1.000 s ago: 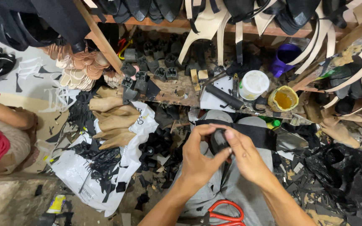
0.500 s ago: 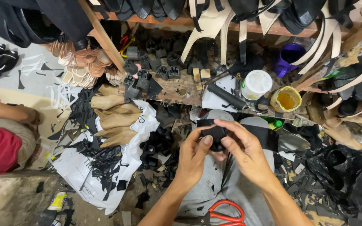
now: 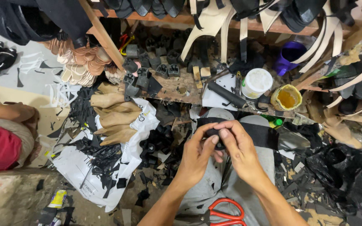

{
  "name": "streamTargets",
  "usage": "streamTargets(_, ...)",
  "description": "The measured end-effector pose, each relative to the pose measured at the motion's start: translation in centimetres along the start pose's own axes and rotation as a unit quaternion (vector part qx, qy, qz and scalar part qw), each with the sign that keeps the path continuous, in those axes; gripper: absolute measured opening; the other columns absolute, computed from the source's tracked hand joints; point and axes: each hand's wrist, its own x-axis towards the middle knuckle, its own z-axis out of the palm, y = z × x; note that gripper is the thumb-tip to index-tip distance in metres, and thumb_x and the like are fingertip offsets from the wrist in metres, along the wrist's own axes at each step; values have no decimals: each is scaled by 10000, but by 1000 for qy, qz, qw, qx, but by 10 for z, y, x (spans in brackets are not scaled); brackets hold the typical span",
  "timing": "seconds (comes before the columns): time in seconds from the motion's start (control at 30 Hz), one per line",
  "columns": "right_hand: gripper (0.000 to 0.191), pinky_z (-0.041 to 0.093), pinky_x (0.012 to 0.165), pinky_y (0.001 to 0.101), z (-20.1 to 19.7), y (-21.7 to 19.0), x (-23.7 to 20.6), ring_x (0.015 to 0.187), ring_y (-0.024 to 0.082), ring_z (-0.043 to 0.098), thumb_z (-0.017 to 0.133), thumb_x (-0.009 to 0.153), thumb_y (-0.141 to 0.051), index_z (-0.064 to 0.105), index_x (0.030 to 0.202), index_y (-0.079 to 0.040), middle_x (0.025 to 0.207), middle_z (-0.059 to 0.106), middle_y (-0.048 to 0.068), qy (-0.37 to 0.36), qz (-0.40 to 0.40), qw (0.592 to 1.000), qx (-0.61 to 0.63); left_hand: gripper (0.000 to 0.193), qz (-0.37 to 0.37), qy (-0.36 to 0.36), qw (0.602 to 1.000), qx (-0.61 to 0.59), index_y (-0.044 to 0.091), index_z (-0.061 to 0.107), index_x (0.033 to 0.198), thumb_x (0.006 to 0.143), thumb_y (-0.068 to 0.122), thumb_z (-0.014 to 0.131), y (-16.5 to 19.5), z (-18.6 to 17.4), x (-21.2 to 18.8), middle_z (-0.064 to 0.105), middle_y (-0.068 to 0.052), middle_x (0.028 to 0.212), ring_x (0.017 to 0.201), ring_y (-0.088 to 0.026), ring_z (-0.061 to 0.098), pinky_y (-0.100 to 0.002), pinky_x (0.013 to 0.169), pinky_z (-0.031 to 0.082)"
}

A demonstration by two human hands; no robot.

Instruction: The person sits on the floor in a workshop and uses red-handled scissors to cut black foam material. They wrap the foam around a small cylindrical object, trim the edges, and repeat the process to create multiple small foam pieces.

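Observation:
My left hand and my right hand meet over my lap, fingertips pinching a small black piece between them. Most of that piece is hidden by my fingers. A black strap-like sheet lies across my grey-trousered knees just behind the hands. Red-handled scissors rest on my lap below my forearms.
A low wooden bench ahead holds black heel blocks, a white tub, a yellow glue pot and a black tube. Tan shoe lasts lie on a white bag left. Another person's arm and red sleeve sit far left. Black scraps litter the floor.
Both hands have kept working the black piece, shifting slightly lower and closing more tightly around it. The view has tilted a little; the other person's arm stays at the left.

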Motion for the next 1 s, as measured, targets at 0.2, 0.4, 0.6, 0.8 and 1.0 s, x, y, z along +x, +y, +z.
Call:
streamTargets(0.2, 213, 507, 752, 231, -7, 8, 4, 879, 70, 603, 553, 1092, -252, 605, 1051, -49, 978, 699, 22, -1, -113, 989, -100, 681, 28, -60, 998, 20, 42, 321, 1536, 939, 92, 646, 14, 4, -10, 642, -29, 943, 796, -88, 673, -250, 686, 570)
streamTargets(0.4, 291, 414, 504, 224, -7, 7, 3, 657, 65, 548, 468, 1015, -306, 579, 1245, -166, 776, 595, -4, -90, 106, 980, 139, 470, 39, 27, 998, 48, 5, 528, 1447, 1002, 115, 633, 15, 4, -3, 677, -40, 901, 720, -80, 636, -240, 567, 528)
streamTargets(0.6, 276, 390, 524, 233, -3, 18, -3, 668, 68, 501, 554, 1034, -265, 608, 1275, -141, 814, 534, 4, -44, 86, 991, 91, 381, 42, 54, 997, 26, 0, 617, 1402, 1074, 180, 548, 6, -2, -1, 701, -33, 794, 623, -86, 659, -238, 517, 528)
streamTargets(0.8, 262, 522, 649, 262, -7, 13, 5, 799, 122, 617, 562, 1068, -248, 604, 1226, -44, 1025, 640, 46, -31, 14, 989, 141, 493, 134, 13, 988, 74, 28, 501, 1512, 1042, 106, 627, 7, -4, -2, 597, -136, 1253, 1103, -169, 626, -277, 946, 536)
streamTargets(1.0, 258, 566, 816, 282, -12, -4, 4, 1027, 105, 610, 666, 939, -134, 682, 1171, -22, 1116, 601, -1, -60, -59, 994, 72, 709, 179, -13, 976, 122, 28, 510, 1495, 834, -109, 726, 16, -9, 0, 588, -133, 1364, 1250, -209, 604, -302, 1053, 511)
